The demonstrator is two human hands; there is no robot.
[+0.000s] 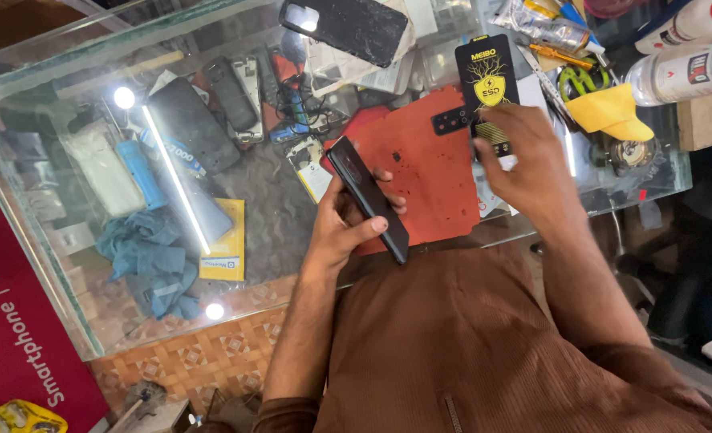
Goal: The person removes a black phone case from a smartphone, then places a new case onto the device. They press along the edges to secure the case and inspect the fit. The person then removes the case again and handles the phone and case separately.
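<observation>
My left hand (341, 226) grips a black smartphone (367, 197) on edge, over the near side of an orange work mat (424, 172) on the glass counter. My right hand (524, 156) reaches onto the mat's far right corner and rests on a flat black and yellow packet (485, 76); whether its fingers pinch the packet I cannot tell. A small black camera-module piece (450, 120) lies on the mat just left of that hand.
The glass counter (67, 265) shows phones, a blue cloth (151, 256) and a yellow box (226, 240) inside. Another black phone (348, 26) lies at the far edge. White bottles (681, 68), a yellow cap (608, 111) and scissors (578, 78) crowd the right.
</observation>
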